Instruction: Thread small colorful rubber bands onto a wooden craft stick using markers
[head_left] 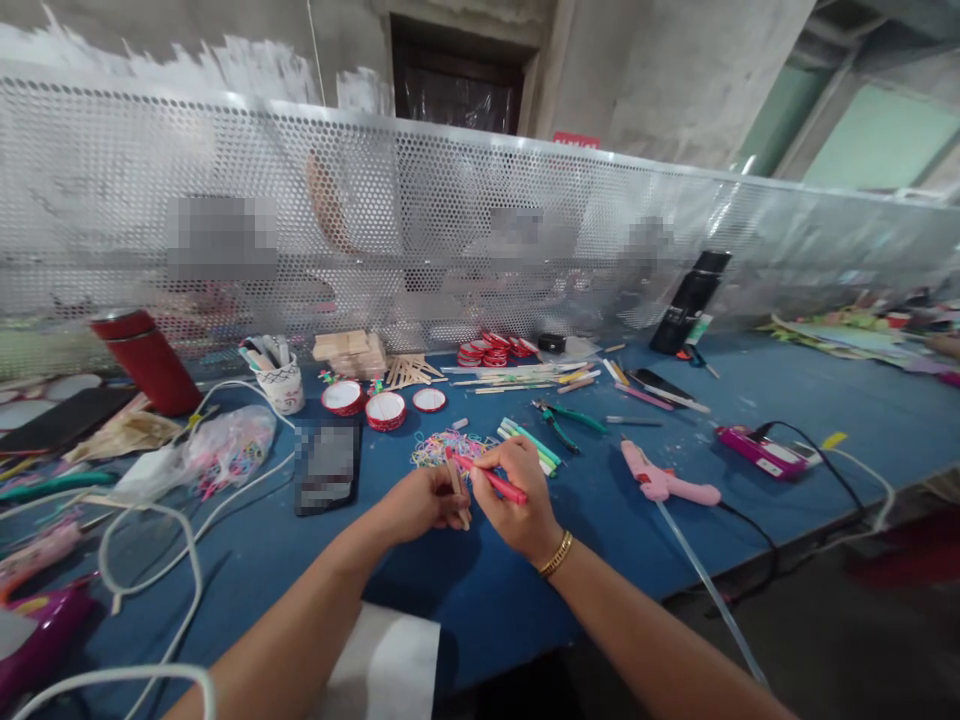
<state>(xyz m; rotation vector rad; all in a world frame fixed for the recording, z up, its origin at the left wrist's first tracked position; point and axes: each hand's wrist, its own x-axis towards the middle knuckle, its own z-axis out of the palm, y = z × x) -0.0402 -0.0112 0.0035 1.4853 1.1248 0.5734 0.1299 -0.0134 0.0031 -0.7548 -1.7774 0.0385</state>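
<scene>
My left hand point(420, 503) is closed around a wooden craft stick point(458, 492), which stands nearly upright between the fingers. In my right hand point(519, 497) is a red marker pen point(501, 484), gripped as for writing, its tip close to the upper part of the stick. Whether the tip touches the wood I cannot tell. Just beyond both hands lies a pile of small coloured rubber bands point(436, 446). Green markers point(534, 447) lie beside it, to the right of my right hand.
Around me are a phone point(328, 467), red-rimmed round pieces point(386, 410), stacked wooden sticks point(350, 355), green-handled pliers point(562, 420) and a pink glue gun point(660, 476). A red flask point(146, 360) and a black bottle point(686, 305) stand farther back, before a perforated metal screen point(450, 180). White cable point(196, 545) loops at left.
</scene>
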